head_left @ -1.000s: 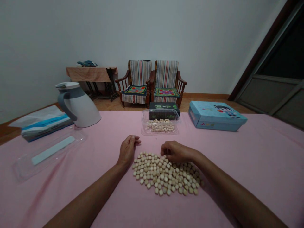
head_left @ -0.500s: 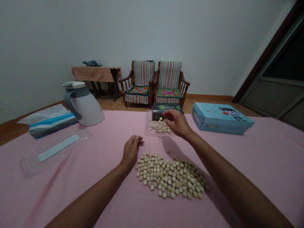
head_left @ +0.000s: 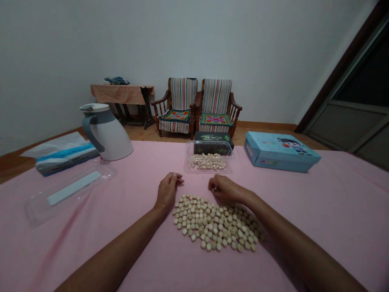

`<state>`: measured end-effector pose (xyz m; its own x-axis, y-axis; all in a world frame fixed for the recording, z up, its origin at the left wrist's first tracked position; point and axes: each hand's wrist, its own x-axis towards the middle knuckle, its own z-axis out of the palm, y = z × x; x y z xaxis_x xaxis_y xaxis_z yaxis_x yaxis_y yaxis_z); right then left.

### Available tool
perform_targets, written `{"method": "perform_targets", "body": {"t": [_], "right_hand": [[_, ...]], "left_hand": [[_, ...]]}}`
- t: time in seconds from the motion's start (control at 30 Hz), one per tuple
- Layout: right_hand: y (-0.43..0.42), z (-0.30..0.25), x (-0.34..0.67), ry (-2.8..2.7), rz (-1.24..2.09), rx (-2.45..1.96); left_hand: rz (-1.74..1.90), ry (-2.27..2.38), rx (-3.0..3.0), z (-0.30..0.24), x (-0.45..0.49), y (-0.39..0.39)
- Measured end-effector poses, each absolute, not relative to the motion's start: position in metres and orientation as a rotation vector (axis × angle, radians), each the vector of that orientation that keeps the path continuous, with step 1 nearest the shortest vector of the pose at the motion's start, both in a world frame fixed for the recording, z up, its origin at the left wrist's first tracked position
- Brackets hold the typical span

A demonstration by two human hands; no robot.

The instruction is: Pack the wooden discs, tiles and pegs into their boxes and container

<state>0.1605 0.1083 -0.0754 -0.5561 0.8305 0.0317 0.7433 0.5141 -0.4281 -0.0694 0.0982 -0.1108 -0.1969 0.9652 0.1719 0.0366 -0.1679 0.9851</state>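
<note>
A heap of several small pale beige pieces (head_left: 214, 223) lies on the pink tablecloth (head_left: 319, 202) in front of me. My left hand (head_left: 167, 190) rests on the cloth at the heap's left edge, fingers curled loosely and holding nothing I can see. My right hand (head_left: 223, 190) sits at the heap's far edge with its fingertips pinched together on the cloth; what they hold is hidden. Beyond both hands stands a clear plastic tray (head_left: 209, 162) with more of the same pieces in it.
A white jug with a grey handle (head_left: 105, 132) stands at the back left beside a blue and white pack (head_left: 65, 156) and a clear lid (head_left: 68, 190). A dark box (head_left: 214, 140) sits behind the tray, a light blue box (head_left: 281, 153) at the right. Two striped chairs (head_left: 197, 107) stand beyond.
My right hand came back from over the clear tray to the far edge of the heap. My left hand stayed where it was.
</note>
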Motion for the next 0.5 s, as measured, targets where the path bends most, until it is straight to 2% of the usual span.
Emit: {"method": "perform_targets", "body": {"t": [0.13,0.27,0.5], "right_hand": [[0.107,-0.077,0.161,-2.588,0.558,-1.355],[0.117,-0.049,0.166,-2.616,0.513,-1.342],[0.132,0.005,0.16,-1.968,0.199,-1.257]], "left_hand": [[1.486,1.278,1.26,-0.115,-0.071,0.1],[1.489,1.273,1.249,-0.115,-0.071,0.1],[1.492,1.273,1.23,-0.114,-0.071,0.099]]}}
